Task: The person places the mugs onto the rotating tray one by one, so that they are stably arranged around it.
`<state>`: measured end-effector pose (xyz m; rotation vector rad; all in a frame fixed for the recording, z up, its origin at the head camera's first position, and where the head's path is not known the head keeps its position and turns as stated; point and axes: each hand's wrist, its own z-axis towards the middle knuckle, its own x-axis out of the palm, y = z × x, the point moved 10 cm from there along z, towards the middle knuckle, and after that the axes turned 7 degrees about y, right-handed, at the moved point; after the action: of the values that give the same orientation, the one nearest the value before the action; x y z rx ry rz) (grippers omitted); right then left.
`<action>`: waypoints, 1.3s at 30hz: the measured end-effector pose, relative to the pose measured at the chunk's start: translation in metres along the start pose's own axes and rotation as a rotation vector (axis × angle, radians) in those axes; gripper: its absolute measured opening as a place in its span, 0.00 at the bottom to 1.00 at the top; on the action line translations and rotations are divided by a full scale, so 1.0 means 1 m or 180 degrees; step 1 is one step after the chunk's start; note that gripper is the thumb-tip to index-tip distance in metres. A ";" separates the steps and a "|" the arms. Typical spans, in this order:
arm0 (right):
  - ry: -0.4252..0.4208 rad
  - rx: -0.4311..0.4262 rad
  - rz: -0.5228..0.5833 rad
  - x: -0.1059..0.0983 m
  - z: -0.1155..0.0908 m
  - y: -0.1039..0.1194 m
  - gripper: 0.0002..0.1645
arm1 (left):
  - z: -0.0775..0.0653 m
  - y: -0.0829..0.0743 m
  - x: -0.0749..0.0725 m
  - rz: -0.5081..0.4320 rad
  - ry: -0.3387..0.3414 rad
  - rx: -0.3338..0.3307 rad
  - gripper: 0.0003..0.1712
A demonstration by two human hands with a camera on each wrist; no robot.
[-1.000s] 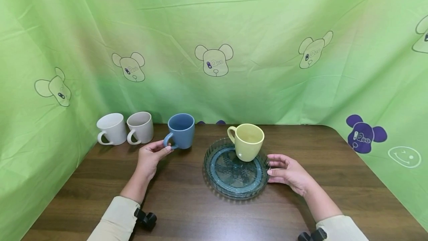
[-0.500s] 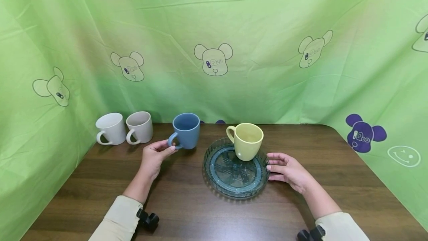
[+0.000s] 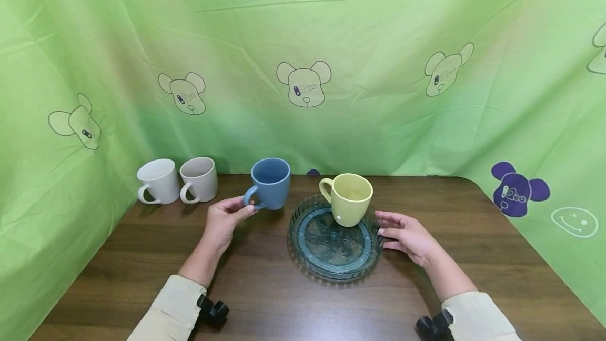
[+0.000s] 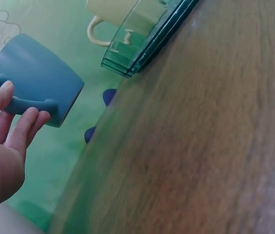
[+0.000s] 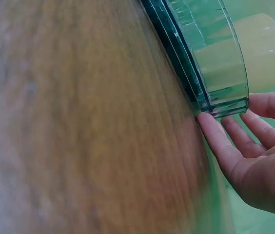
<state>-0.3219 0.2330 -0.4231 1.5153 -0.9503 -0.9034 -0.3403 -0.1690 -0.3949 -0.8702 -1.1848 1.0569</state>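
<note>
A blue mug [image 3: 271, 185] hangs upright, raised off the table, left of the glass tray. My left hand [image 3: 227, 220] pinches its handle between thumb and fingers; the left wrist view shows the handle [image 4: 30, 105] and the green cloth beyond the mug's base. A yellow mug [image 3: 350, 201] stands upright in the back part of a round, clear blue-green glass tray [image 3: 338, 277], handle toward the left. At the tray's right side, my right hand [image 3: 412, 238] touches the wall with relaxed fingertips [image 5: 206, 119], from rim down to base.
On the back left of the wooden table [image 3: 255, 299] stand a white mug [image 3: 160, 183] and a light grey mug [image 3: 201, 180], side by side. Green cloth [image 3: 360, 120] with bear prints hangs behind the table and along both sides.
My left hand has carried the blue mug rightward, closer to the tray. The right hand has shifted slightly at the tray's edge. Tray and yellow mug stay in place.
</note>
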 end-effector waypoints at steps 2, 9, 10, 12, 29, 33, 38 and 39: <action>-0.0002 -0.0007 0.0004 0.000 0.000 0.000 0.37 | 0.000 0.000 0.002 -0.0002 0.0023 0.0010 0.13; 0.0007 -0.0001 0.0024 -0.001 -0.001 0.000 0.37 | 0.000 -0.002 0.010 0.0059 0.0097 0.0059 0.13; 0.0012 0.0000 0.0024 -0.001 -0.002 0.000 0.37 | 0.000 -0.002 0.012 0.0044 0.0112 0.0064 0.13; 0.0019 0.0000 0.0020 -0.001 -0.002 -0.001 0.37 | 0.000 -0.003 0.015 0.0010 0.0146 0.0083 0.13; 0.0106 -0.0045 0.0091 0.002 -0.007 0.000 0.40 | 0.001 -0.004 0.029 -0.0028 0.0277 0.0044 0.15; 0.0089 -0.0048 0.0109 0.001 -0.007 -0.002 0.40 | 0.001 -0.005 0.033 -0.0028 0.0300 0.0041 0.14; 0.0061 -0.0043 0.0137 0.000 -0.007 -0.004 0.40 | 0.000 -0.004 0.038 -0.0036 0.0323 -0.0002 0.13; 0.0070 -0.0051 0.0137 0.001 -0.007 -0.004 0.40 | -0.001 -0.004 0.039 -0.0035 0.0324 -0.0012 0.13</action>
<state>-0.3150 0.2356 -0.4259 1.4830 -0.9541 -0.8603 -0.3369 -0.1334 -0.3800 -0.9088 -1.1055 0.9903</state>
